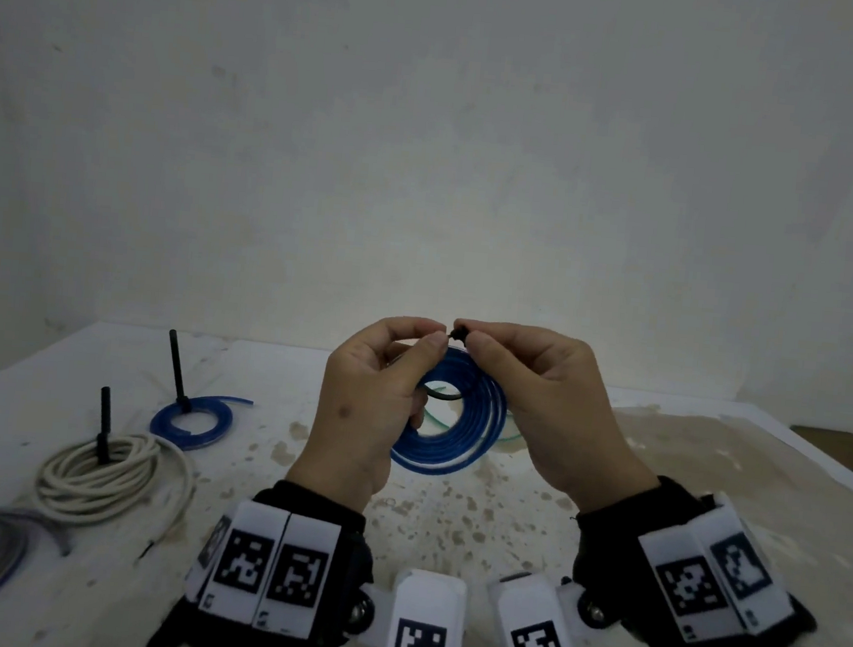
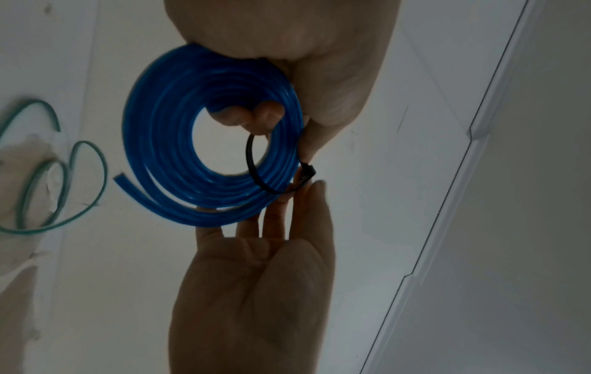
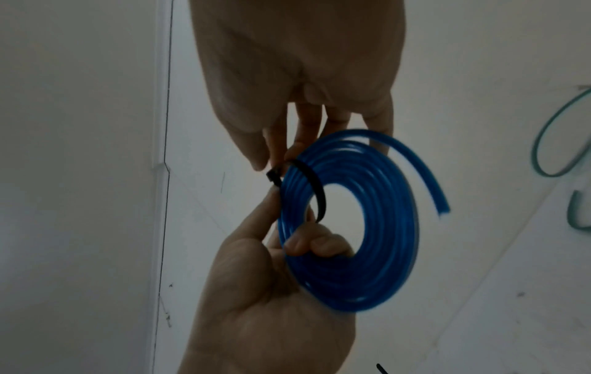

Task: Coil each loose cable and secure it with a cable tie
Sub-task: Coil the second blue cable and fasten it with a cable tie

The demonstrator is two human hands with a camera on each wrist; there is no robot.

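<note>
While both hands (image 1: 372,391) (image 1: 557,402) pinch the cable tie (image 1: 459,334), no writing shows.

Left surface (image 1: 257,463) crowded — three upright ties over coils (image 1: 107,471); green cable (image 1: 510,436) lies beyond; right side open.

We wear black wrist straps (image 1: 325,510) carrying white blocks (image 1: 269,567) printed with black square-patterned markers on both wrists.
</note>
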